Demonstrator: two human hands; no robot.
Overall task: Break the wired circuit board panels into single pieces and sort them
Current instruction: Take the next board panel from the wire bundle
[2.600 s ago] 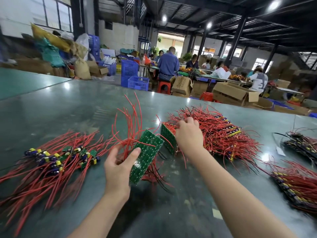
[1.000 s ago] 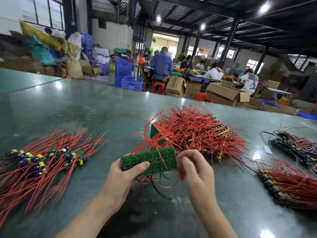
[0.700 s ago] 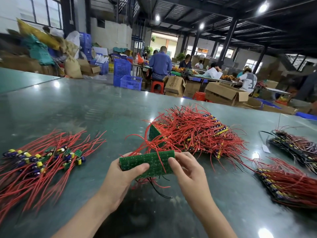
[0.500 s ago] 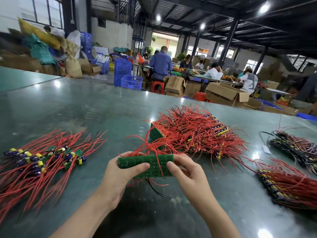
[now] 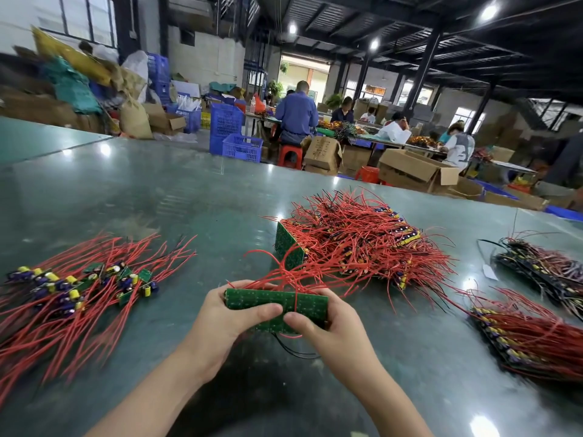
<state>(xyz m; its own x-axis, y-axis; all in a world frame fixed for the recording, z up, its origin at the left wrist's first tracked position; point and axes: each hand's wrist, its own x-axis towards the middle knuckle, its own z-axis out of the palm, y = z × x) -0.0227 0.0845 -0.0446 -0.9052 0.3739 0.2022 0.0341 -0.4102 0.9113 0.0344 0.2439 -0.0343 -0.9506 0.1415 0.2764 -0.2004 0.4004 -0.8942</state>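
A green circuit board panel (image 5: 252,297) with red and black wires hangs between both hands above the green table (image 5: 157,190). My left hand (image 5: 227,323) grips its left part, thumb across the face. My right hand (image 5: 328,329) grips its right part, thumb beside the left thumb. The panel looks bent between the thumbs. To the left lies a heap of single boards (image 5: 79,285) with yellow and purple parts and red wires. Behind the hands is a pile of unbroken wired panels (image 5: 356,241).
Two more stacks of wired panels lie at the right, one near (image 5: 530,342) and one farther back (image 5: 542,266). Beyond the table edge stand cardboard boxes (image 5: 413,171), blue crates (image 5: 233,134) and seated people working at another table.
My right hand left the big pile, came back and took hold of the panel's right end. Both hands have drawn closer together, thumbs nearly meeting, and the panel has lowered slightly.
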